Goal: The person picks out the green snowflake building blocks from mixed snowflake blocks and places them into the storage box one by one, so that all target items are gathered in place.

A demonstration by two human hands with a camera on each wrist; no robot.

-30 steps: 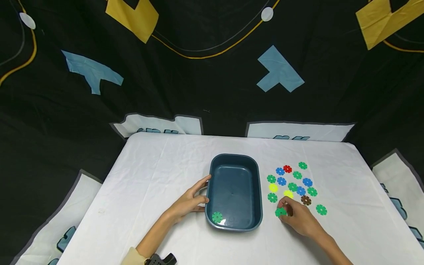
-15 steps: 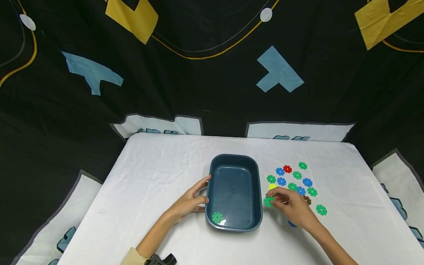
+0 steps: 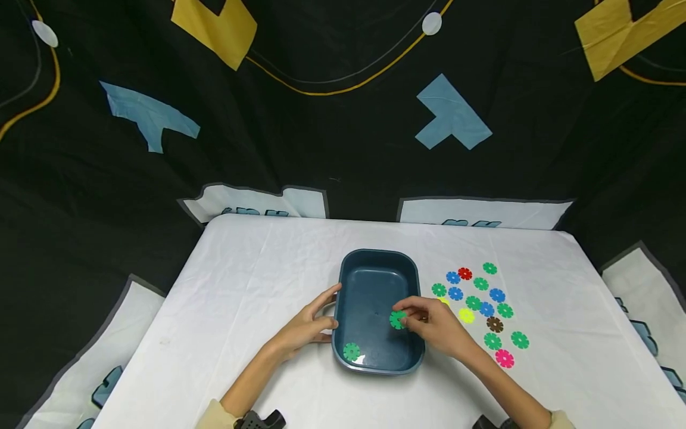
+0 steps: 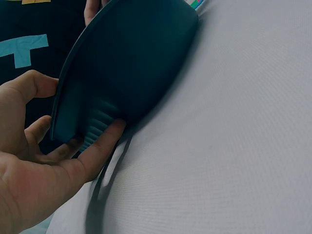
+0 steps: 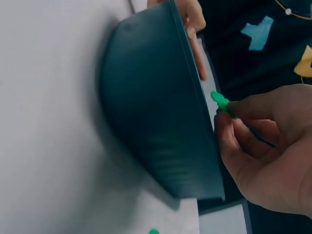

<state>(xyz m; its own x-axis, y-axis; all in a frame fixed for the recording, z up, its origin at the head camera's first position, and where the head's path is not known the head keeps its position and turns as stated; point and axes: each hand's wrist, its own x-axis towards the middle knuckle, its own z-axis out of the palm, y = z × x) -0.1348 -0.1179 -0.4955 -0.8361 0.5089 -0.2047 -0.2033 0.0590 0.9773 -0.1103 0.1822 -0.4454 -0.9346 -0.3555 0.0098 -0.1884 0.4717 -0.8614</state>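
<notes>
The dark blue plastic tub (image 3: pixel 378 369) stands in the middle of the white table, with a green interlocking disc (image 3: pixel 351 352) lying at its near left corner. My left hand (image 3: pixel 304 325) rests against the tub's left side, fingers spread along the outer wall and a tip at the rim, as the left wrist view shows up close. Between thumb and fingertips, my right hand (image 3: pixel 431 325) pinches another green interlocking disc (image 3: pixel 397 320) over the right half of the tub. The right wrist view shows this held disc (image 5: pixel 222 102) just beyond the tub's rim.
Right of the tub lie several loose notched discs, among them red (image 3: pixel 465 273), blue (image 3: pixel 497 295), yellow (image 3: pixel 467 315), brown (image 3: pixel 495 324), pink (image 3: pixel 504 358) and green ones (image 3: pixel 520 339). A black curtain (image 3: pixel 321 155) hangs behind the table's far edge.
My right hand has carried the green disc leftward from among the loose discs to over the tub, uncovering a pink and a green disc. The left hand and tub have stayed put.
</notes>
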